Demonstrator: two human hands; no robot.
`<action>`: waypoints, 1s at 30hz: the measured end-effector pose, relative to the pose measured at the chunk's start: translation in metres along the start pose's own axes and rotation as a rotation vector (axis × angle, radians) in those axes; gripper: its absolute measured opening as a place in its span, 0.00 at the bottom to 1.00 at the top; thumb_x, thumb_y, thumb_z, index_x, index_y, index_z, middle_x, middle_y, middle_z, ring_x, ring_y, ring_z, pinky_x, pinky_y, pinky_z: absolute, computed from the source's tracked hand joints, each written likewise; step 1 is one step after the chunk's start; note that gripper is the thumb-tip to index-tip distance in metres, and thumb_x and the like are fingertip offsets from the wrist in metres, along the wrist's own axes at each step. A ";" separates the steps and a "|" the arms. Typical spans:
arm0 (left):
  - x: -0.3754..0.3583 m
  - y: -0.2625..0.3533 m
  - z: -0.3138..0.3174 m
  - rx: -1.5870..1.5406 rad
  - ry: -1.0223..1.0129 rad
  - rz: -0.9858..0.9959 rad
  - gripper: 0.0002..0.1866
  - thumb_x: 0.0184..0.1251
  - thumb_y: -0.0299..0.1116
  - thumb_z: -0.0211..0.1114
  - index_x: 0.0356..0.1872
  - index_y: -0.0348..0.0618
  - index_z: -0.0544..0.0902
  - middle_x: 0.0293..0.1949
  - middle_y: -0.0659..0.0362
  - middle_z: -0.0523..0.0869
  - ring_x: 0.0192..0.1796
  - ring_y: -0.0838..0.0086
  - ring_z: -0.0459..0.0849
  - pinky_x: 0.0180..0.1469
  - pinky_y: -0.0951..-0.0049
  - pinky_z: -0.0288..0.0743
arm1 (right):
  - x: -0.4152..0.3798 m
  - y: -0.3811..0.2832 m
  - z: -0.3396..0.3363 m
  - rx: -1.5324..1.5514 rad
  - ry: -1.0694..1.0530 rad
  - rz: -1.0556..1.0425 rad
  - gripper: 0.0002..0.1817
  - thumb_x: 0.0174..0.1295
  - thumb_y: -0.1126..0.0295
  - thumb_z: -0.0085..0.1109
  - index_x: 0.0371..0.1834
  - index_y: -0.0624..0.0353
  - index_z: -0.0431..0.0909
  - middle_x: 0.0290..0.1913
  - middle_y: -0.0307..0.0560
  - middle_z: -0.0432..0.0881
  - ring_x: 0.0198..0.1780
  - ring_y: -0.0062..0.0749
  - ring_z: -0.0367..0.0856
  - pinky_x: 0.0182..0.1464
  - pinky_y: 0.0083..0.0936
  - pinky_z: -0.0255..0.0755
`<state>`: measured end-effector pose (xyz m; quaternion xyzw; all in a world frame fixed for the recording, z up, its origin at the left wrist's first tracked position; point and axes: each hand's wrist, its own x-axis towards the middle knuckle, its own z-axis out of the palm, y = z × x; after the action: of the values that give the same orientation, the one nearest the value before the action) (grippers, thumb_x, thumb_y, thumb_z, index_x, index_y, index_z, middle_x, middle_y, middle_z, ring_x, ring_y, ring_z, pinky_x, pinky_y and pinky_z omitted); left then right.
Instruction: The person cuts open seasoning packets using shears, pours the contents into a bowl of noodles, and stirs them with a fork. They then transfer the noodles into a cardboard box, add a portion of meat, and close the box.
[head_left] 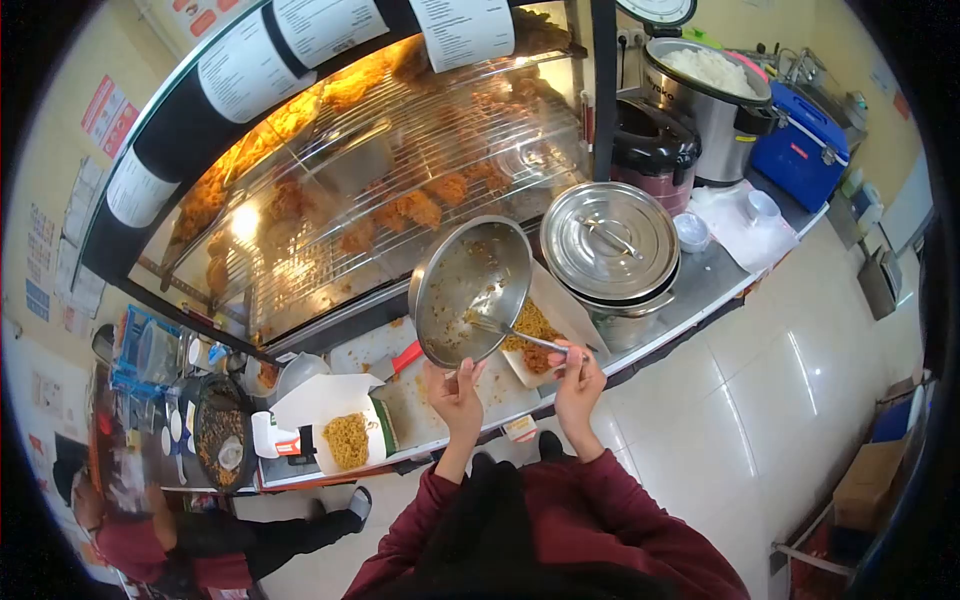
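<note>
My left hand (455, 398) grips the lower rim of a metal mixing bowl (455, 285), tilted on its side with bits of food stuck inside. My right hand (578, 388) is closed round the handle of a long metal spoon or fork (528, 337); its head lies inside the bowl, too blurred to tell which. Just right of the bowl, partly behind it, an open paper box (585, 325) holds noodles (533, 322) and a brown fried piece (537, 358). Another open paper box (300, 400) with noodles (346, 440) stands to the left.
A heated glass cabinet (370, 190) with fried chicken stands behind the counter. Right of me are a lidded pot (608, 240), a rice cooker (700, 85) and a blue cooler (800, 135). A red-handled knife (400, 360) lies on the tray. At lower left is another person (150, 535).
</note>
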<state>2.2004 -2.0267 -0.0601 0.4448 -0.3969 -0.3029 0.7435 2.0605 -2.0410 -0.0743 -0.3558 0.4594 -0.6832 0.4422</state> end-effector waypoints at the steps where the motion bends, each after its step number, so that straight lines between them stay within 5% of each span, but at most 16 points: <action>1: 0.000 -0.005 -0.004 0.021 -0.017 0.004 0.13 0.68 0.21 0.56 0.52 0.32 0.71 0.52 0.58 0.67 0.53 0.66 0.78 0.52 0.62 0.83 | 0.008 -0.003 -0.001 0.001 0.040 -0.030 0.14 0.73 0.64 0.45 0.43 0.62 0.79 0.30 0.37 0.80 0.26 0.14 0.73 0.27 0.12 0.66; 4: -0.002 -0.008 -0.008 0.073 -0.046 0.036 0.14 0.68 0.21 0.56 0.53 0.32 0.70 0.53 0.57 0.66 0.55 0.66 0.77 0.52 0.63 0.82 | 0.040 -0.020 0.006 -0.052 0.197 -0.120 0.13 0.72 0.65 0.45 0.44 0.61 0.79 0.28 0.37 0.79 0.25 0.13 0.71 0.26 0.11 0.65; 11: 0.015 -0.012 0.001 0.050 -0.028 0.068 0.19 0.68 0.18 0.53 0.59 0.32 0.64 0.58 0.53 0.66 0.55 0.66 0.78 0.53 0.64 0.82 | 0.025 -0.017 0.014 -0.097 0.096 -0.008 0.13 0.72 0.66 0.47 0.42 0.63 0.79 0.25 0.36 0.78 0.24 0.14 0.72 0.27 0.13 0.69; 15: 0.015 -0.011 0.006 0.086 -0.011 0.122 0.19 0.68 0.17 0.53 0.58 0.31 0.65 0.57 0.53 0.67 0.53 0.67 0.79 0.52 0.65 0.82 | 0.013 -0.030 0.020 0.116 0.077 0.019 0.14 0.72 0.66 0.47 0.42 0.64 0.79 0.27 0.39 0.80 0.27 0.16 0.76 0.28 0.13 0.70; 19: 0.011 -0.019 0.006 0.128 -0.001 0.151 0.15 0.67 0.17 0.53 0.54 0.28 0.67 0.55 0.54 0.65 0.51 0.67 0.80 0.52 0.67 0.82 | 0.001 -0.005 0.017 -0.014 0.010 0.004 0.15 0.72 0.63 0.46 0.44 0.64 0.78 0.27 0.40 0.81 0.26 0.16 0.76 0.27 0.14 0.70; 23: 0.013 -0.041 -0.012 0.261 -0.017 0.189 0.24 0.68 0.19 0.52 0.64 0.35 0.58 0.56 0.50 0.73 0.55 0.65 0.78 0.55 0.63 0.80 | 0.018 0.018 -0.013 -0.357 0.162 -0.261 0.14 0.72 0.66 0.46 0.42 0.65 0.78 0.29 0.43 0.82 0.26 0.20 0.79 0.28 0.18 0.74; 24: 0.012 -0.042 -0.010 0.233 0.003 0.188 0.19 0.68 0.18 0.53 0.58 0.31 0.63 0.55 0.51 0.70 0.53 0.66 0.79 0.54 0.66 0.81 | 0.021 0.022 -0.016 -0.512 0.163 -0.378 0.14 0.72 0.66 0.46 0.41 0.65 0.78 0.30 0.44 0.83 0.26 0.21 0.80 0.28 0.18 0.75; 27: 0.012 -0.048 -0.006 0.272 0.021 0.210 0.09 0.67 0.17 0.54 0.46 0.25 0.73 0.52 0.54 0.64 0.48 0.70 0.81 0.52 0.70 0.82 | 0.028 0.038 -0.011 -0.722 -0.031 -0.271 0.14 0.72 0.68 0.45 0.40 0.67 0.78 0.32 0.47 0.83 0.25 0.24 0.82 0.29 0.19 0.77; 30: 0.015 -0.058 -0.010 0.452 0.002 0.232 0.10 0.67 0.19 0.54 0.47 0.26 0.72 0.52 0.55 0.64 0.48 0.70 0.81 0.53 0.70 0.81 | 0.029 0.034 0.000 -0.229 0.128 0.109 0.13 0.71 0.69 0.46 0.40 0.68 0.77 0.27 0.48 0.82 0.26 0.24 0.82 0.30 0.20 0.78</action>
<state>2.2111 -2.0588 -0.1107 0.5516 -0.5022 -0.1185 0.6554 2.0596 -2.0746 -0.1038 -0.3340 0.5803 -0.6227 0.4048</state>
